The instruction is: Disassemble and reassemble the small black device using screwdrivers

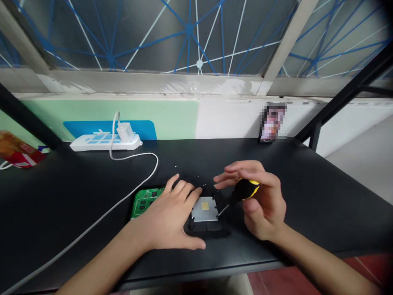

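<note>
My right hand (267,200) holds a black-and-yellow screwdriver (244,191) between thumb and fingers. The tool slants down to the left, its tip at the right lower corner of a silver metal plate (199,214) with a small yellowish square. This plate sits in a black plastic casing (211,234) on the table. Spread flat, my left hand (168,217) lies over the casing's left side, fingertips by the plate's upper left corner, thumb stretched along the near side. Partly hidden behind that hand is a green circuit board (143,203) with dark chips.
A few tiny screw-like pieces (198,177) lie beyond the casing on the black table (92,184). A white cable (92,224) runs across the left side from a charger (125,132) in a power strip (92,143). A phone (272,123) leans on the wall; a red packet (23,153) stands far left.
</note>
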{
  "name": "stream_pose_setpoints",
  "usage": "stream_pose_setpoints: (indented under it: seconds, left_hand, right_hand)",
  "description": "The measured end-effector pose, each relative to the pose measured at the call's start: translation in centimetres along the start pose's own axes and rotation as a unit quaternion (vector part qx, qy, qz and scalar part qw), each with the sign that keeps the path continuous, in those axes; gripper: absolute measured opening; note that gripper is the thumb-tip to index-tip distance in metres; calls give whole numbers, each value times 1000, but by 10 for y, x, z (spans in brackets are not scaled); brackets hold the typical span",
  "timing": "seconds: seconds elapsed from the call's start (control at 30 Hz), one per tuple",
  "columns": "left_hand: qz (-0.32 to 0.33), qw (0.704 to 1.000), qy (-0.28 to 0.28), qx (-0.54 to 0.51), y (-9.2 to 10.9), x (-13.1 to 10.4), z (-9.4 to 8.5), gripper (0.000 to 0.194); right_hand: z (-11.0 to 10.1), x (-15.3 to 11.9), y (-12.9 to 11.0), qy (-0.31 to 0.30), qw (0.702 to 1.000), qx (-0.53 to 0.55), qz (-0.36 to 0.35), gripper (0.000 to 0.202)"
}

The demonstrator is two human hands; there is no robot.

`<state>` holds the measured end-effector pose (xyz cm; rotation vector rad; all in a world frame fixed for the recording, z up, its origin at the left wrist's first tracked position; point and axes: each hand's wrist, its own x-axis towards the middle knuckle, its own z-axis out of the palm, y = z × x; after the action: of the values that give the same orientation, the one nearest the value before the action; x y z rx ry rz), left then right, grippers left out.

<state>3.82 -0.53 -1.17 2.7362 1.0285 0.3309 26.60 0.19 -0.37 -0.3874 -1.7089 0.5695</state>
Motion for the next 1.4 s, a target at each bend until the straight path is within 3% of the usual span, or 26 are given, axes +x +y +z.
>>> stream_pose_setpoints:
  seconds: [0.1,0.23,0.47,0.57,0.67,0.9,1.03,1.13,1.27,1.4]
  left_hand:
    - [0,1000,-2,-1,0,0,-1,102]
    - [1,1000,-2,1,0,0,0,102]
    - [0,1000,2,-14,0,0,0,99]
    - [-1,1000,-3,-14,0,0,-1,100]
    - [-1,1000,-8,-6,0,0,-1,102]
    - [-2,1000,-14,-7,0,0,0,101]
    - [-1,1000,-4,-11,0,0,-1,100]
    - [-1,1000,-7,-10,1,0,-1,100]
    - [1,1000,-4,-11,0,0,0,101]
    - [1,1000,-6,-12,0,0,-1,100]
  right_hand:
    - [3,-6,-3,-2,999,19,26,43]
    - [4,-6,-6,2,998,-39,45,52]
    - [-3,0,2,15,991,-123,-46,68]
    - [-3,0,2,-1,994,-100,-53,60]
    - [-1,-3,0,-8,999,-36,-18,43]
    - [6,-6,-3,11,997,-63,51,53]
    - [2,-5,2,40,990,-138,-1,61]
    - [-2,-4,3,22,986,-157,-49,63]
    - [-1,-5,0,1,997,-72,-29,42]
    - [5,-9,-5,7,999,-47,5,44]
